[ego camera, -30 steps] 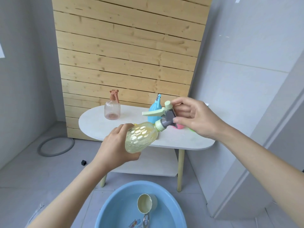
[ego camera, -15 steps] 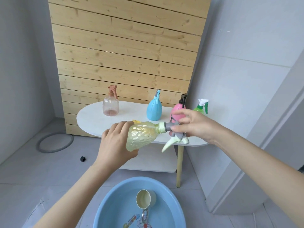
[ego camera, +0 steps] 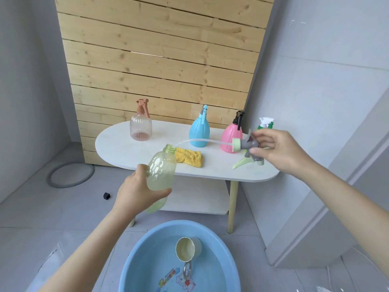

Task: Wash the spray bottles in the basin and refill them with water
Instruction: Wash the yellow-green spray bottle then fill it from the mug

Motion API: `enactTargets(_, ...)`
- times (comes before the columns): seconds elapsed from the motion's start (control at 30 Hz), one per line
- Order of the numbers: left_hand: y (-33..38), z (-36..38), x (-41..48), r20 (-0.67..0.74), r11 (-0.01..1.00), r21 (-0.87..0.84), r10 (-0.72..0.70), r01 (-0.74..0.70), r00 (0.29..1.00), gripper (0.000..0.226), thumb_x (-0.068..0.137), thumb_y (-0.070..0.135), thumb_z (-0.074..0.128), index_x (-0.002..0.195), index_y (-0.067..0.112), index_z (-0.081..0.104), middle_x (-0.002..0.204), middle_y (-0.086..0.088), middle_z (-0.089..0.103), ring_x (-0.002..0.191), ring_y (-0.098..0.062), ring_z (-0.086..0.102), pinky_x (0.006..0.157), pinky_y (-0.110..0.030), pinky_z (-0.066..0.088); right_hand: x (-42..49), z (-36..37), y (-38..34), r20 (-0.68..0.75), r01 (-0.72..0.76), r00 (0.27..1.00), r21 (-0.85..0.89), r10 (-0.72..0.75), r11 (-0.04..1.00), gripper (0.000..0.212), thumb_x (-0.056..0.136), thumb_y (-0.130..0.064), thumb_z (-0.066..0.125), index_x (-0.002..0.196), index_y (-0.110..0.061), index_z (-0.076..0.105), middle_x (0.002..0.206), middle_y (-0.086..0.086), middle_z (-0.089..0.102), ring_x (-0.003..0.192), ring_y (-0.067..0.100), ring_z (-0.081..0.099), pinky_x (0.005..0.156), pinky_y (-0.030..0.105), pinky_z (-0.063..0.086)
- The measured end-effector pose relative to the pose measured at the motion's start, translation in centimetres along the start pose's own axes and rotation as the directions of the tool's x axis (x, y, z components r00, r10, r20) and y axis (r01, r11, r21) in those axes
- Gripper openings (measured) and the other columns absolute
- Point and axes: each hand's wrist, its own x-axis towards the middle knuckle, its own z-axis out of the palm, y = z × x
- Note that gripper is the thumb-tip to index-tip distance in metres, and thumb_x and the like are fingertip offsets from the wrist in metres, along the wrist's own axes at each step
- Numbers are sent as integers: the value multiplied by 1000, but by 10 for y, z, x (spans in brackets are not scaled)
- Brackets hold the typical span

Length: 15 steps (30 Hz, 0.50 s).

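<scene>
My left hand (ego camera: 137, 191) grips a pale yellow dimpled bottle (ego camera: 162, 169) by its lower body, tilted, its green neck open and pointing up and away. My right hand (ego camera: 277, 148) pinches the grey and green spray head (ego camera: 247, 149), pulled off to the right; its white tube (ego camera: 200, 141) arcs back toward the bottle's mouth. On the white oval table (ego camera: 117, 144) stand a clear pink bottle (ego camera: 140, 127), a blue bottle (ego camera: 199, 131), a pink bottle (ego camera: 230, 138) and a green one (ego camera: 266, 123) behind my right hand. The blue basin (ego camera: 151, 260) with water sits on the floor below.
A yellow cloth (ego camera: 189, 158) lies on the table beside the bottle's neck. A cream scoop cup (ego camera: 187, 248) lies in the basin. A grey ring (ego camera: 70, 174) and a small black object (ego camera: 106, 196) are on the floor at left. A wall stands close on the right.
The spray head has come off the yellow bottle and my right hand has drawn it to the right, pulling the tube out. My left hand lowered and tilted the bottle more upright.
</scene>
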Motion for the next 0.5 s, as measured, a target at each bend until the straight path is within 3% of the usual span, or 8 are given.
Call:
enactTargets(0.13,-2,11,8,54,996,-46,-75,78,996,78,68,50,80,123,12,39,109,6,44,108,-23,51,83,-33,43,11,-3,35,-7,-151,988,139,154,979,34,83,10,64,110,-9,58,91,-2,66,64,-7,65,65,8,51)
enactTargets(0.33,-1,25,20,144,993,-18,-115,118,983,71,65,57,77,111,18,39,109,7,49,102,-18,51,83,-35,45,35,23,89,11,-411,901,343,434,844,26,87,11,57,111,1,57,83,12,66,56,6,68,53,20,56)
enactTargets(0.5,-2,34,29,175,993,-39,-103,111,979,73,63,57,79,113,20,40,109,10,47,106,-16,52,89,-40,48,66,64,138,22,-571,797,357,604,740,20,89,9,54,107,5,61,61,3,67,58,12,64,46,18,53)
